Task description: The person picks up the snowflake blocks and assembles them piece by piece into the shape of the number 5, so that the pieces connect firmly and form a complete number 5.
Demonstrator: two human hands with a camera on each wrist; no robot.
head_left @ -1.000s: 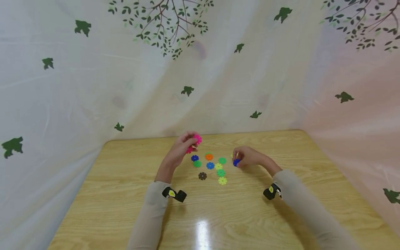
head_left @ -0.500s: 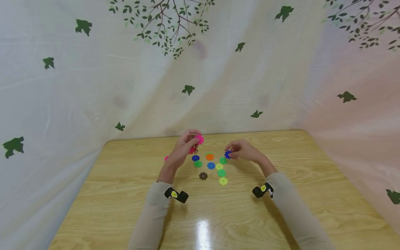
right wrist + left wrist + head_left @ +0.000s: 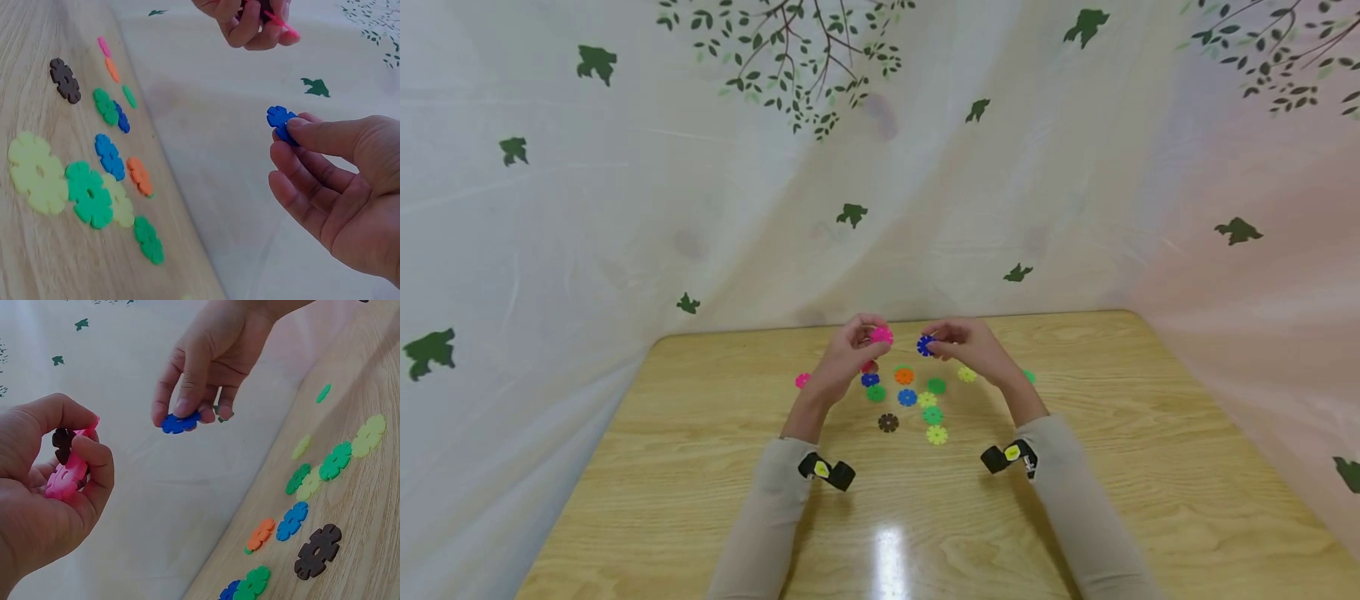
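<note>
My left hand [image 3: 837, 365] grips a small joined cluster of notched plastic discs above the back of the table. In the left wrist view, pink discs [image 3: 65, 479] and a dark brown disc [image 3: 62, 445] show between its curled fingers. Opposite it, my right hand [image 3: 983, 352] pinches a dark blue notched disc [image 3: 924, 345] by its edge, between thumb and fingers. Held up off the table, the blue disc [image 3: 281, 124] faces the left hand's cluster across a short gap. The fingers of the left hand partly hide how the cluster is joined.
Loose discs lie on the wooden table [image 3: 700, 467] below the hands: brown [image 3: 888, 422], orange [image 3: 904, 377], blue [image 3: 907, 397], several green and yellow ones, and a pink disc [image 3: 802, 381] at left. A patterned curtain [image 3: 925, 192] hangs behind the table's back edge.
My right hand has lifted the dark blue disc from the right side of the table and brought it up and left towards my left hand. The left hand has shifted slightly right.
</note>
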